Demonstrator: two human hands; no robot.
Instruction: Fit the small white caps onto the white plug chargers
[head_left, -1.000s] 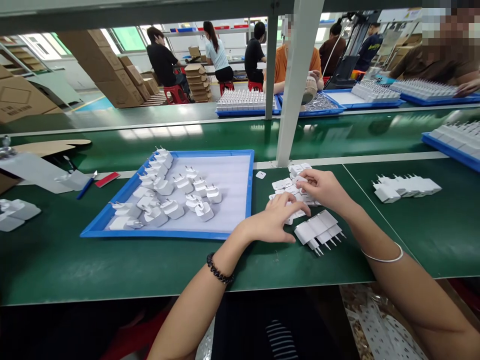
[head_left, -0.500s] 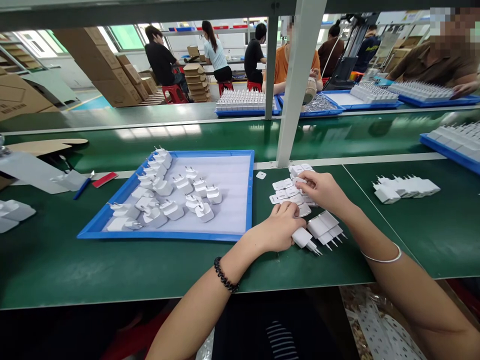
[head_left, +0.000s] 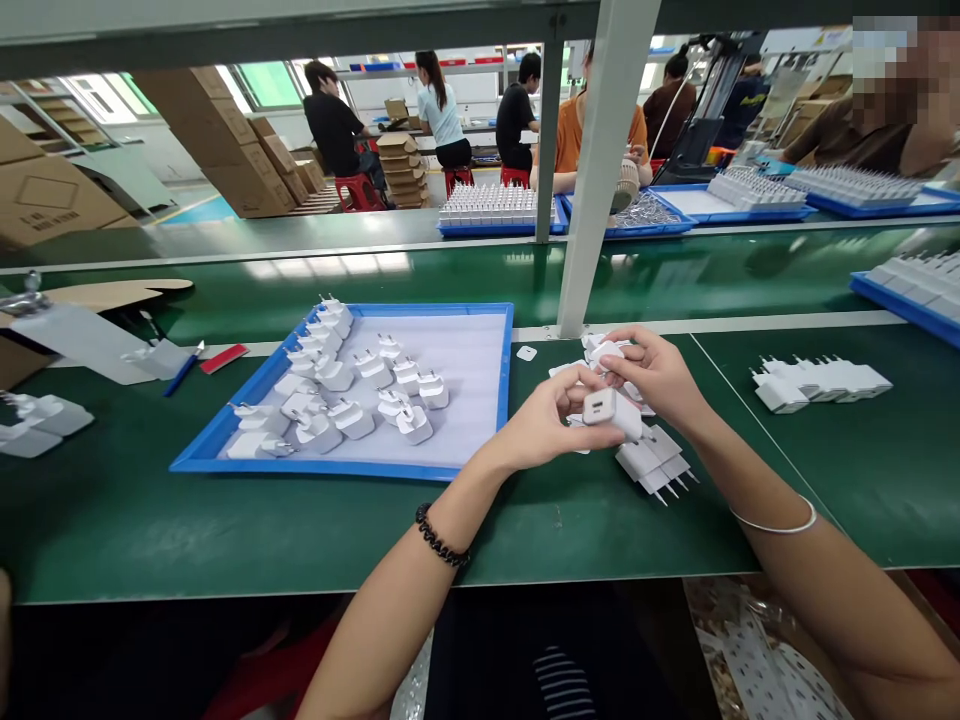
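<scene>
My left hand (head_left: 536, 425) is closed on a white plug charger (head_left: 611, 408), its USB port end facing me, lifted off the green bench. My right hand (head_left: 654, 375) pinches a small flat white cover piece (head_left: 607, 350) just beyond the charger. Beneath both hands lie several similar white cover pieces (head_left: 568, 368), partly hidden. Close by on the near side, several chargers (head_left: 652, 458) lie side by side with their pins toward me. One single cover piece (head_left: 527, 353) rests apart, beside the tray.
On the left, a blue tray (head_left: 337, 467) lined with white holds several chargers (head_left: 352, 420). Farther left lie a red strip (head_left: 223, 359) and a blue pen-like tool (head_left: 184, 370). More chargers (head_left: 821, 383) form a row at right. A white post (head_left: 592, 200) rises behind my hands.
My left hand has picked up a charger from the near group and turned its port end toward me. My right hand has raised a cover piece from the pile, beside the charger.
</scene>
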